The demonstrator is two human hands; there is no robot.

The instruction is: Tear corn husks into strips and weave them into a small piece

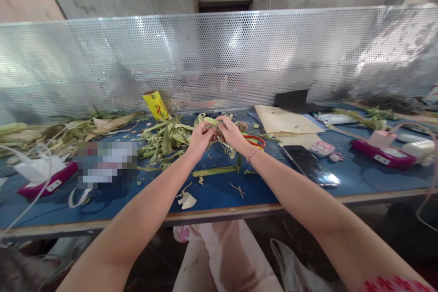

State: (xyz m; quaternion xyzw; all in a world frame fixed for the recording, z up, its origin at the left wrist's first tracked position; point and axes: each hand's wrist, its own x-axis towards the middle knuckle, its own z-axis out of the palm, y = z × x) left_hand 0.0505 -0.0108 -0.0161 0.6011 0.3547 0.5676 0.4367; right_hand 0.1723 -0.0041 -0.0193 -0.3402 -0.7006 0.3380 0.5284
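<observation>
Both my hands meet over the middle of the blue table [219,191]. My left hand [199,139] and my right hand [232,133] are closed together on a pale green leaf strip [211,121], pinching it between the fingers. A heap of green leaf scraps [166,139] lies just left of my hands. Red-handled scissors [255,140] lie right behind my right wrist, which wears a thin bracelet. A cut green stalk [214,171] lies on the table below my hands.
A perforated metal screen [219,54] walls the table's far side. A dark phone [310,164] and brown paper [282,123] lie to the right, with pink boxes [383,153] beyond. More husks [61,130] pile up at the left, by a yellow packet [156,106].
</observation>
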